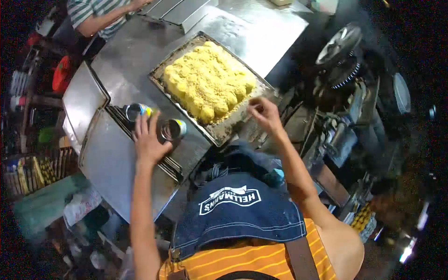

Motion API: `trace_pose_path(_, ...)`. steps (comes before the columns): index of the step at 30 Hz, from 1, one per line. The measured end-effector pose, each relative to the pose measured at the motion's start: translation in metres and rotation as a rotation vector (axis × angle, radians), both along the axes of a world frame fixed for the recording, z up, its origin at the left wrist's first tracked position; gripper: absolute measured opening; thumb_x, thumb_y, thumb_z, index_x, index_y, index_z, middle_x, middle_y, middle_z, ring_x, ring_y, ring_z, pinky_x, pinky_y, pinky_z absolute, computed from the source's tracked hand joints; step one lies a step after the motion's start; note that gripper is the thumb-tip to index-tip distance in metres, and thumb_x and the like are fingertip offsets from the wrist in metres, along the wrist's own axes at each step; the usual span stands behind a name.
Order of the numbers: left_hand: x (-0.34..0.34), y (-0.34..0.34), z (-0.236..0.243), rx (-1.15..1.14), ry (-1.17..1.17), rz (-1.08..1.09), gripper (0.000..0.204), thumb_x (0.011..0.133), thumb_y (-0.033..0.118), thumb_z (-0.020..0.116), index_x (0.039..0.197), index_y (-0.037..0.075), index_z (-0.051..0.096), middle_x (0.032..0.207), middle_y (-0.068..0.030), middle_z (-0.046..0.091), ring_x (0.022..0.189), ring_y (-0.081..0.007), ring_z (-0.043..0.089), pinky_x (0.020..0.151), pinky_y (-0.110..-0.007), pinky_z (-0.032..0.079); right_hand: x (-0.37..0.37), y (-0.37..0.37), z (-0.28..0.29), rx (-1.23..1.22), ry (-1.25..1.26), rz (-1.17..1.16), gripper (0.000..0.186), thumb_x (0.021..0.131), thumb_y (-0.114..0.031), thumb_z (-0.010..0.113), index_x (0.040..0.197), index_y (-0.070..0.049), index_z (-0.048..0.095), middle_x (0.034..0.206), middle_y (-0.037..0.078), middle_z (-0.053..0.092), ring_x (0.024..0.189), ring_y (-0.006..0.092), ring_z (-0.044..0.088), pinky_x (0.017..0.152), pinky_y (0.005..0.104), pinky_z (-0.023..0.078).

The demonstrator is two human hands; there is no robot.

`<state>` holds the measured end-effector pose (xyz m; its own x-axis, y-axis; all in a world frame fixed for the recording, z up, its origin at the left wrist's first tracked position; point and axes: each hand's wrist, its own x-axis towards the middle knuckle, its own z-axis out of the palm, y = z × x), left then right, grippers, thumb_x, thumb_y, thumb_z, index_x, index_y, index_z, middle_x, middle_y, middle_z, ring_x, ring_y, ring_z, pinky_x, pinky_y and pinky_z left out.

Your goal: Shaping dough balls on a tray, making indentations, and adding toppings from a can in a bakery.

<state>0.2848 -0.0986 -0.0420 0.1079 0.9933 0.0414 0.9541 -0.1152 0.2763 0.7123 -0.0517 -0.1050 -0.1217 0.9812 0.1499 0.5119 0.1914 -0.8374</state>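
A dark metal baking tray (pixel 158 83) lies on the steel table, bearing a block of rounded yellow buns (pixel 205 81) pressed together and covered in yellow crumbs or shreds. At its near right edge is my right hand (pixel 265 115), fingers curled together above the tray rim; what they hold, if anything, is hidden. Left of the tray stand two round tins, one with a blue and yellow label (pixel 138 111) and an open one with a pale label (pixel 173 129). My left hand (pixel 150 142) reaches over them with its fingers spread, gripping neither. Whether a fingertip touches a tin I cannot tell.
A steel table (pixel 126 70) carries the tray, and stacked dark trays (pixel 170 168) sit at its left side. Behind it a person in a striped shirt (pixel 100 16) stands. On the right are a round metal fan (pixel 339 44) and cluttered equipment.
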Motion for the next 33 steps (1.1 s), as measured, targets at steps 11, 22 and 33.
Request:
trace_pose_path(11, 0.093, 0.004, -0.013, 0.191, -0.109, 0.380, 0.071, 0.077, 0.028, 0.084, 0.142, 0.012, 0.057, 0.148, -0.0150, 0.050, 0.142, -0.0374, 0.042, 0.115, -0.055, 0.034, 0.037, 0.109, -0.007, -0.133, -0.268, 0.183, 0.077, 0.079, -0.015, 0.086, 0.146, -0.005, 0.050, 0.137, 0.019, 0.059, 0.105, 0.0272, 0.068, 0.088, 0.0399, 0.056)
trace_pose_path(22, 0.197, 0.015, -0.076, -0.059, -0.519, 0.504, 0.082, 0.081, 0.022, 0.085, 0.150, 0.008, 0.043, 0.139, -0.0228, 0.048, 0.127, -0.0445, 0.050, 0.105, -0.051, 0.047, 0.010, 0.102, -0.012, -0.167, -0.147, 0.222, 0.078, 0.077, -0.006, 0.079, 0.148, -0.007, 0.045, 0.134, 0.019, 0.057, 0.119, 0.0409, 0.060, 0.100, 0.0477, 0.051)
trace_pose_path(33, 0.180, 0.028, -0.103, 0.016, -0.507, 0.359, 0.056, 0.076, 0.005, 0.077, 0.131, 0.006, 0.061, 0.117, -0.0175, 0.056, 0.103, -0.0373, 0.062, 0.087, -0.045, 0.055, 0.010, 0.105, 0.006, -0.205, -0.465, 0.145, 0.054, 0.079, -0.022, 0.087, 0.126, -0.009, 0.064, 0.119, 0.016, 0.070, 0.109, 0.0352, 0.068, 0.090, 0.0452, 0.056)
